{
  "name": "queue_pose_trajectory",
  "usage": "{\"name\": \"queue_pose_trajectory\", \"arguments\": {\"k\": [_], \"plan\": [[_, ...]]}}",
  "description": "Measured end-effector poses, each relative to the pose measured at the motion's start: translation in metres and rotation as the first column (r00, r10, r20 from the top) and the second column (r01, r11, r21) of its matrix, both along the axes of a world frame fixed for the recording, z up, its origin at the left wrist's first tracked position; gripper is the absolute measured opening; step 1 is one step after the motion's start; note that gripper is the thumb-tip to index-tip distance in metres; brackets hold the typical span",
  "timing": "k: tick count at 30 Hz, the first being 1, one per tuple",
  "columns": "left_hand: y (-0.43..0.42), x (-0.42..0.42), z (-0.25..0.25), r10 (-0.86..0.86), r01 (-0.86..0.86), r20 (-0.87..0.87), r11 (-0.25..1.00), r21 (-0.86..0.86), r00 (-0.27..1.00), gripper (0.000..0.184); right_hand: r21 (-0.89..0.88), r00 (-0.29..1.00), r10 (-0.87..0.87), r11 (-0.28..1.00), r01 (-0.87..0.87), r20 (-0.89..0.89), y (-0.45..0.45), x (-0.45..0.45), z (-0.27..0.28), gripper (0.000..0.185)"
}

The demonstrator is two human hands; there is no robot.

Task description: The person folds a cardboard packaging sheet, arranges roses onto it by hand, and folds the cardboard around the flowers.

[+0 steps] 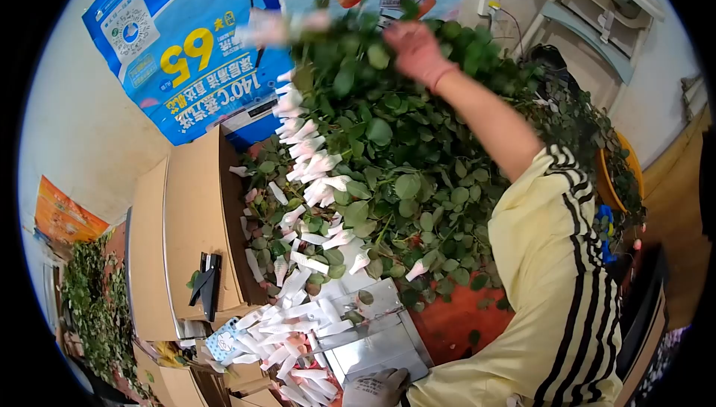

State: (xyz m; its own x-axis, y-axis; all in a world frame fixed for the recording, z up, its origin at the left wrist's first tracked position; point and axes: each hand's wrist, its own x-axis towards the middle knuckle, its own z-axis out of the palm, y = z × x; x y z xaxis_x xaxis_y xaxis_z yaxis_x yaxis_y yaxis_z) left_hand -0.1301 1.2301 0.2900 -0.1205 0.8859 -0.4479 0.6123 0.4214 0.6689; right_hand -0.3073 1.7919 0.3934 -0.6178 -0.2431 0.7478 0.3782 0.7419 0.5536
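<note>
The roses point(317, 165) fill the centre of the frame, a thick heap of glossy, rounded green leaves and thin stems, with pale pink heads in tight white netting lined up along the left edge. One blurred pink-and-white head point(280, 29) sticks out at upper centre. Near it, the right hand point(420, 52), in a pink glove, is bent over the leaves; with the blur I can't tell whether it is clenched on a stem. The left hand point(375, 390), in a greyish glove with illegible dark print, rests against a smooth, shiny metal box point(380, 343) at bottom centre; I can't make out its fingers well enough to say whether they grip

Just left of the metal lies a loose pile of soft white sleeves point(268, 332), tubular and ribbed, beside a phone point(222, 341) in a blue patterned case. A red tabletop point(451, 325) shows lower right of centre. Farther left stands a plain brown cardboard box point(198, 220) with a black tool point(206, 286) on it. At upper left, a glossy blue poster point(201, 41) carries a QR code, big yellow numerals resembling 65, "140°C" and Chinese characters
</note>
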Motion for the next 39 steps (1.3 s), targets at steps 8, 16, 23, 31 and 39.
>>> {"name": "queue_pose_trajectory", "arguments": {"k": [8,16,23,31,39], "plan": [[0.001,0.005,-0.005,0.037,-0.037,-0.005,0.999,-0.013,0.999,0.033,-0.371,0.723,-0.054,0.83,0.416,0.689,-0.105,0.032,-0.084,0.059],[0.006,0.007,0.008,-0.032,0.029,-0.143,0.999,-0.018,0.989,0.036,-0.563,0.771,0.18,0.784,0.263,0.611,-0.162,0.137,-0.028,0.062],[-0.023,0.014,-0.008,0.08,0.007,-0.212,0.924,0.382,0.974,0.047,-0.658,0.798,0.115,0.641,0.395,0.592,-0.194,0.285,-0.127,0.071],[-0.125,-0.003,0.021,0.301,-0.246,0.042,0.684,0.686,0.953,0.037,-0.886,0.784,0.447,0.373,0.275,0.431,-0.322,0.306,-0.036,0.059],[-0.235,-0.001,0.0,0.459,-0.496,0.253,0.551,0.671,0.852,0.034,-0.837,0.068,0.845,0.535,-0.112,0.531,-0.576,0.048,0.036,0.065]]}}
